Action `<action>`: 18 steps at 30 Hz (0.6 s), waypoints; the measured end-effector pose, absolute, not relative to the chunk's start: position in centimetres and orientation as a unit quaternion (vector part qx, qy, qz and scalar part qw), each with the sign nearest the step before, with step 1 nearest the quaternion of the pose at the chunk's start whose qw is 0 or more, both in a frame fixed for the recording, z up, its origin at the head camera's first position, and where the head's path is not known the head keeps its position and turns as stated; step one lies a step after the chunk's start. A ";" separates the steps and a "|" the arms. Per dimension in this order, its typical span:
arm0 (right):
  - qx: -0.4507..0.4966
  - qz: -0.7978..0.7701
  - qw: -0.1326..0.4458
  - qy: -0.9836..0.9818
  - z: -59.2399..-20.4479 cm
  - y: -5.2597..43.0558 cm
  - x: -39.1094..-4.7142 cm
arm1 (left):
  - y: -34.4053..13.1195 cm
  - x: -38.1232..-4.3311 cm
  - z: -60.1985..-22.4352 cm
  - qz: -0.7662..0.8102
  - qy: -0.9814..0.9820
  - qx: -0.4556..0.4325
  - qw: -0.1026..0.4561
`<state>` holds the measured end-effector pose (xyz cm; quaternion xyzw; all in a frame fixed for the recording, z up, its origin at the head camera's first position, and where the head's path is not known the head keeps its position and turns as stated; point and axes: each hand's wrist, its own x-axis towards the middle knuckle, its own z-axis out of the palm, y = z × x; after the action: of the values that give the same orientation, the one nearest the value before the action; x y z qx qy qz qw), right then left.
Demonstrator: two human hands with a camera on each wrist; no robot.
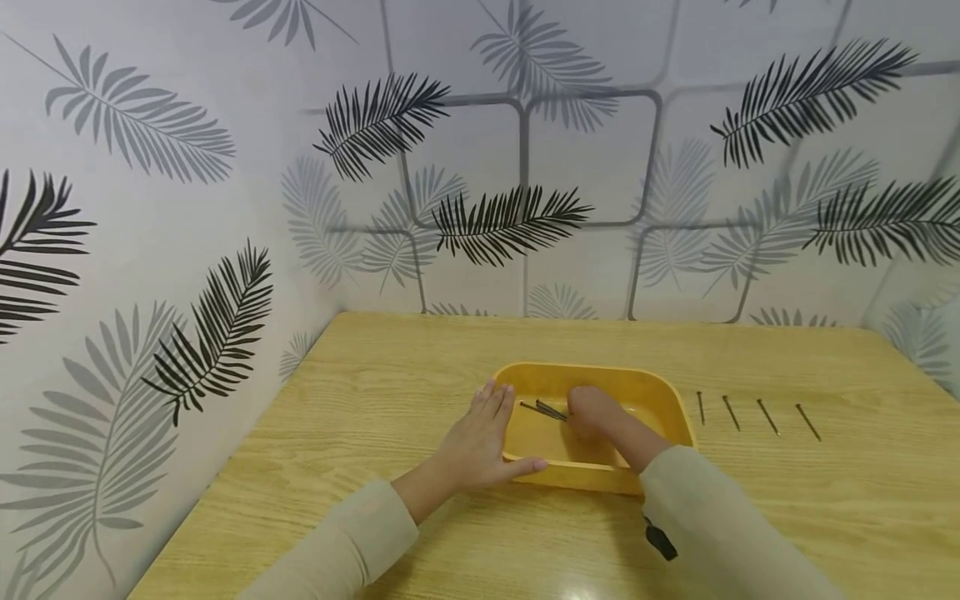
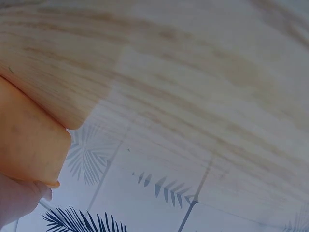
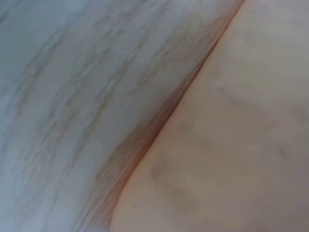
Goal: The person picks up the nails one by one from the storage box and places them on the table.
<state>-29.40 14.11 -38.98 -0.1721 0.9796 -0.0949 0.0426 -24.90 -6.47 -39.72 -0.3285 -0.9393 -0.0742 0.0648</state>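
Observation:
A yellow plastic tray (image 1: pixel 592 475) stands on the wooden table. My left hand (image 1: pixel 480 442) rests on its left end, fingers extended over the left rim and thumb along the near rim; fingertips (image 2: pixel 41 191) show at the tray wall (image 2: pixel 31 130) in the left wrist view. Reaching down inside the tray, my right hand (image 1: pixel 596 412) has its fingers hidden below the back of the hand. Several thin dark nails or screws (image 1: pixel 542 408) lie just left of it, their ends overlapped by the hand; I cannot tell whether it holds one. The right wrist view shows mostly tray wall (image 3: pixel 227 135).
Right of the tray, several similar dark nails or screws (image 1: pixel 765 417) lie spaced in a row on the wooden table (image 1: pixel 390 375). A patterned wall (image 1: pixel 480 275) with leaf prints rises behind the table and along its left side. A dark tab (image 1: pixel 660 538) hangs beneath the right sleeve.

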 end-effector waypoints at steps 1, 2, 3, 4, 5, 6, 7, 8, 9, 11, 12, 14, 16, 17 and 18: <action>-0.173 -0.094 0.045 0.979 -38.9 14.1 -29.4 | -6.5 -24.9 -39.7 -0.075 -0.939 -0.329 0.065; -0.174 -0.092 0.047 0.979 -38.8 14.1 -29.4 | -6.5 -24.9 -39.7 -0.073 -0.939 -0.328 0.065; -0.176 -0.092 0.048 0.979 -38.8 14.1 -29.4 | -6.5 -24.9 -39.7 -0.072 -0.940 -0.328 0.065; -0.179 -0.091 0.050 0.978 -38.7 14.1 -29.3 | -6.4 -24.9 -39.7 -0.073 -0.940 -0.329 0.064; -0.181 -0.092 0.051 0.978 -38.7 14.1 -29.3 | -6.4 -24.9 -39.7 -0.073 -0.939 -0.329 0.063; -0.184 -0.093 0.051 0.977 -38.7 14.1 -29.3 | -6.4 -24.9 -39.7 -0.073 -0.940 -0.328 0.062; -0.185 -0.094 0.051 0.977 -38.7 14.1 -29.4 | -6.4 -24.9 -39.7 -0.074 -0.940 -0.329 0.061; -0.186 -0.097 0.052 0.976 -38.7 14.1 -29.4 | -6.4 -24.9 -39.7 -0.074 -0.940 -0.328 0.059; -0.189 -0.097 0.049 0.976 -38.8 14.2 -29.4 | -6.4 -24.8 -39.7 -0.075 -0.940 -0.327 0.058; -0.195 -0.100 0.038 0.975 -39.0 14.3 -29.5 | -6.4 -24.8 -39.6 -0.075 -0.941 -0.326 0.056; -0.201 -0.102 0.031 0.974 -39.0 14.4 -29.5 | -6.4 -24.8 -39.6 -0.075 -0.941 -0.326 0.057; -0.211 -0.101 0.014 0.972 -39.0 14.5 -29.5 | -6.4 -24.8 -39.6 -0.076 -0.941 -0.326 0.057; -0.220 -0.104 0.001 0.970 -38.9 14.6 -29.3 | -6.4 -24.9 -39.6 -0.075 -0.940 -0.326 0.060; -0.223 -0.105 -0.002 0.969 -38.8 14.6 -29.2 | -6.4 -24.9 -39.6 -0.075 -0.940 -0.327 0.061; -0.226 -0.108 -0.004 0.968 -38.7 14.7 -29.1 | -6.4 -24.9 -39.7 -0.075 -0.940 -0.327 0.062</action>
<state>-29.11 14.67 -38.72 -0.2259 0.9681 -0.1084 -0.0043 -24.90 -6.40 -39.66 -0.3269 -0.9400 -0.0754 0.0621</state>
